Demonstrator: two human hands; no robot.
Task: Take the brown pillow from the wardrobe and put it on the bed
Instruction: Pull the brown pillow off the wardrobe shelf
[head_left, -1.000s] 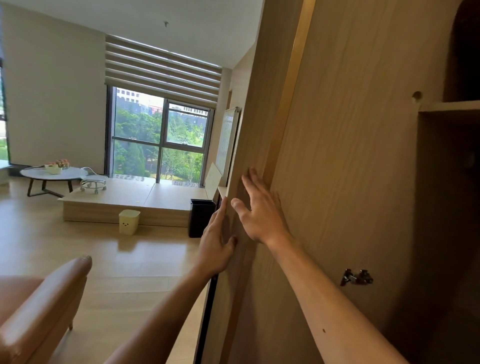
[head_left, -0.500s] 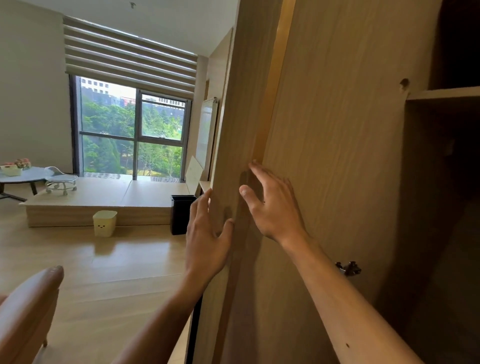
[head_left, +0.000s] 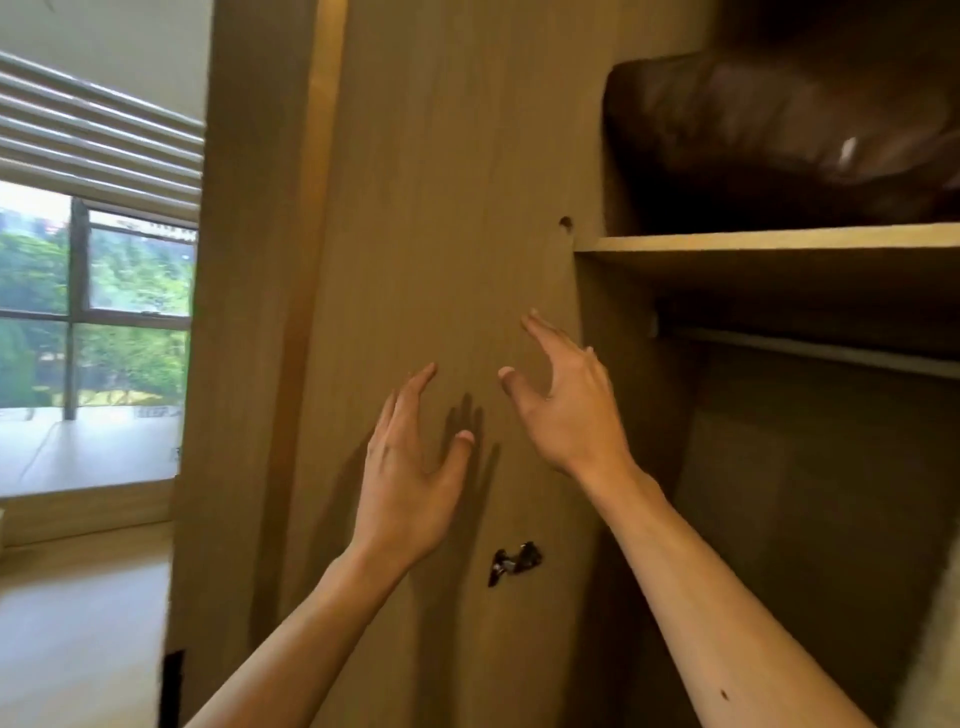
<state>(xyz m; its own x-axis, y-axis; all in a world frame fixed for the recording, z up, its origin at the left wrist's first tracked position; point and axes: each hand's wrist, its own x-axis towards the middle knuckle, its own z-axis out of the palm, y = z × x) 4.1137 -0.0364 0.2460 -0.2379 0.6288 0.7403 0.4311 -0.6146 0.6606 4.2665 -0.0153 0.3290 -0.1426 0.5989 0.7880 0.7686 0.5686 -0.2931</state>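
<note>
Wood-grain panelling fills most of what I see: the wardrobe (head_left: 447, 208) stands open, its door swung out toward me with a small metal latch (head_left: 514, 562) low on the inner face. To the left, well apart, a window (head_left: 93, 312) with slatted blinds looks onto trees; the bed is nowhere in view.

On the upper shelf (head_left: 769, 244), at the top right, sits the brown pillow (head_left: 779, 140), dark and leathery-looking, its long axis running along the shelf and off the right edge of the frame. Its near left corner bulges just inside the wardrobe's side wall.

Both of my hands are raised in front of the door's inner face, empty. My right hand (head_left: 566, 410) is spread wide, fingers pointing up and left; my left hand (head_left: 410, 483) is open too, fingers loosely together, a little lower. Whether either touches the wood I cannot tell.

The pillow lies above and to the right of both hands, and the right one is clearly nearer. I judge the reach must go up and rightward over the shelf lip.
</note>
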